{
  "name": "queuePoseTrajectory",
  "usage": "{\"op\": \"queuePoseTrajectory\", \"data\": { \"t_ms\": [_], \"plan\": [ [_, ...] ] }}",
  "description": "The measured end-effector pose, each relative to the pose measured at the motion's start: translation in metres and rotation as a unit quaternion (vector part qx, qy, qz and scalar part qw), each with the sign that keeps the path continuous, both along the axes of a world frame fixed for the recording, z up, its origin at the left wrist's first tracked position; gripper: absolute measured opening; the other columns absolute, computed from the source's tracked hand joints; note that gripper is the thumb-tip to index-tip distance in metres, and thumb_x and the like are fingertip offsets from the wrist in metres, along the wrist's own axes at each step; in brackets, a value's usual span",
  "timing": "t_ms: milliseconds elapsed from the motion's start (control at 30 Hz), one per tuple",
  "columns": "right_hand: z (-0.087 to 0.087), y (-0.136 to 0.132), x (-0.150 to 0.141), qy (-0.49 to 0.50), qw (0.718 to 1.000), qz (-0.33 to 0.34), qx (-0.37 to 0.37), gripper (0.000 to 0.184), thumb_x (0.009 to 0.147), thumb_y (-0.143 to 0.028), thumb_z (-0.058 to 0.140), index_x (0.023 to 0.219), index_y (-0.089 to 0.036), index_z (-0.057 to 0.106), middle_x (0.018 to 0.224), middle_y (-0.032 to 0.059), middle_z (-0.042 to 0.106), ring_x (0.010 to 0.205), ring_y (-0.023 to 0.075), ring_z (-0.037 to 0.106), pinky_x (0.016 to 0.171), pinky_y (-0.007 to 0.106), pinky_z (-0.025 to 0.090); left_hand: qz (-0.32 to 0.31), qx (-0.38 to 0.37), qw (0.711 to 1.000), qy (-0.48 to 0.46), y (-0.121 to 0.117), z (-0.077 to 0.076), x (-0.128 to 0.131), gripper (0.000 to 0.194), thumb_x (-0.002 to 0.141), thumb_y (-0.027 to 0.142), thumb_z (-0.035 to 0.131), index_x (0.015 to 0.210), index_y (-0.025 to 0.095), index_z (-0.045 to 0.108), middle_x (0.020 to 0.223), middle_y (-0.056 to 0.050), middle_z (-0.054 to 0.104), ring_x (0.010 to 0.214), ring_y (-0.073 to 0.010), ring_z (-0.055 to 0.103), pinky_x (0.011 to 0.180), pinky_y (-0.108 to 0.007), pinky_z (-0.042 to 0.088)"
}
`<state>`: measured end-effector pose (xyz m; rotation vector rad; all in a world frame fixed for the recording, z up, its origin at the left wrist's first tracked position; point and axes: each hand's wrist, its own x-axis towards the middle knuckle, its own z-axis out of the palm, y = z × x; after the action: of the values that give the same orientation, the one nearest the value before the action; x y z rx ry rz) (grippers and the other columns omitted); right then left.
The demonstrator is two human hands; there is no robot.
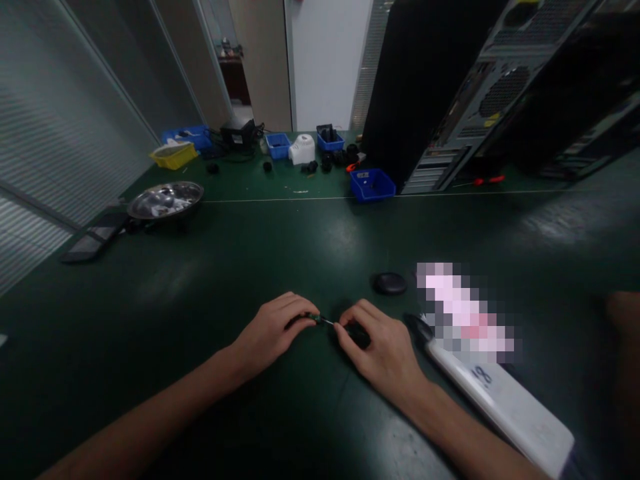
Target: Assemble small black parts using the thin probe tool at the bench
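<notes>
My left hand (273,330) is curled shut around a small screwdriver (316,319) with a dark green handle; its thin metal tip points right. My right hand (383,347) rests on the green mat just right of that tip, fingers closed over a small black part (359,335) that is mostly hidden under them. The screwdriver tip meets the part between the two hands. A round black cap (390,283) lies on the mat a little beyond my right hand.
A white flat device (505,403) lies at the right. At the left stand a metal bowl (165,199) and a dark phone (95,237). Blue bins (373,185), a yellow bin (174,155) and black parts line the back. A computer case (450,87) stands at the back right.
</notes>
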<state>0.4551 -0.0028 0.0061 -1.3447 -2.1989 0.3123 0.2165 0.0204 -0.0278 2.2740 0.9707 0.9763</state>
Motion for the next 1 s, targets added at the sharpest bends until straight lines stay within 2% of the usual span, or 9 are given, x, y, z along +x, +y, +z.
{"op": "queuePoseTrajectory", "data": {
  "t_ms": [100, 233, 467, 633, 700, 833, 1000],
  "plan": [
    [0.0003, -0.0004, -0.0005, 0.004, 1.0, 0.019, 0.0, 0.015, 0.1, -0.032, 0.056, 0.091, -0.023, 0.064, 0.091, 0.0011, 0.065, 0.078, 0.0154, 0.063, 0.069, 0.028, 0.043, -0.013, 0.021, 1.0, -0.006, -0.0008, -0.0017, 0.0003, 0.023, 0.1, 0.022, 0.058, 0.12, 0.021, 0.069, 0.114, -0.004, 0.073, 0.107, -0.0165, 0.065, 0.096, -0.033, 0.054],
    [0.0016, -0.0016, -0.0024, 0.02, 0.999, 0.037, -0.009, 0.016, 0.101, -0.031, 0.053, 0.091, -0.022, 0.063, 0.09, 0.002, 0.066, 0.076, 0.0145, 0.063, 0.069, 0.028, 0.045, -0.022, 0.049, 0.998, -0.022, -0.0002, -0.0043, -0.0007, 0.022, 0.1, 0.02, 0.056, 0.116, 0.019, 0.071, 0.113, -0.004, 0.075, 0.106, -0.0161, 0.067, 0.097, -0.033, 0.055],
    [0.001, -0.0027, -0.0038, -0.015, 0.999, 0.037, -0.019, 0.013, 0.101, -0.029, 0.054, 0.093, -0.023, 0.064, 0.092, 0.001, 0.065, 0.074, 0.0142, 0.063, 0.065, 0.028, 0.042, -0.041, 0.068, 0.997, 0.019, -0.0036, -0.0049, -0.0029, 0.026, 0.1, 0.017, 0.055, 0.119, 0.019, 0.072, 0.118, -0.006, 0.072, 0.108, -0.016, 0.066, 0.092, -0.031, 0.057],
    [0.0052, -0.0034, -0.0042, 0.07, 0.996, 0.051, -0.028, 0.015, 0.101, -0.029, 0.054, 0.09, -0.022, 0.062, 0.088, 0.0012, 0.064, 0.077, 0.0139, 0.062, 0.069, 0.027, 0.045, -0.004, -0.002, 0.997, -0.071, -0.0056, -0.0013, -0.0013, 0.022, 0.097, 0.022, 0.063, 0.116, 0.023, 0.075, 0.112, -0.004, 0.075, 0.102, -0.0152, 0.07, 0.09, -0.03, 0.059],
    [0.0058, -0.0032, -0.0034, 0.059, 0.997, 0.05, -0.022, 0.014, 0.101, -0.029, 0.055, 0.091, -0.022, 0.063, 0.09, 0.0017, 0.064, 0.078, 0.0144, 0.063, 0.069, 0.027, 0.045, 0.005, -0.013, 0.997, -0.08, -0.0056, -0.001, -0.0003, 0.022, 0.096, 0.024, 0.064, 0.115, 0.024, 0.076, 0.109, -0.005, 0.075, 0.1, -0.0162, 0.07, 0.088, -0.031, 0.06],
    [0.0021, -0.0027, -0.002, -0.009, 0.998, 0.052, -0.02, 0.012, 0.1, -0.029, 0.056, 0.093, -0.023, 0.065, 0.092, 0.0008, 0.065, 0.074, 0.0136, 0.063, 0.065, 0.027, 0.044, -0.034, 0.052, 0.998, -0.02, -0.006, -0.0028, 0.0018, 0.023, 0.099, 0.019, 0.058, 0.114, 0.022, 0.076, 0.11, -0.006, 0.075, 0.1, -0.0169, 0.068, 0.086, -0.032, 0.059],
    [-0.0009, -0.0035, -0.0043, 0.017, 0.997, 0.063, -0.028, 0.013, 0.101, -0.028, 0.055, 0.093, -0.022, 0.064, 0.093, 0.0013, 0.066, 0.077, 0.0135, 0.064, 0.07, 0.026, 0.047, -0.045, 0.059, 0.997, -0.025, -0.0085, -0.0008, 0.0048, 0.022, 0.098, 0.017, 0.06, 0.115, 0.02, 0.074, 0.111, -0.004, 0.075, 0.1, -0.0146, 0.068, 0.088, -0.028, 0.057]
  ]
}}
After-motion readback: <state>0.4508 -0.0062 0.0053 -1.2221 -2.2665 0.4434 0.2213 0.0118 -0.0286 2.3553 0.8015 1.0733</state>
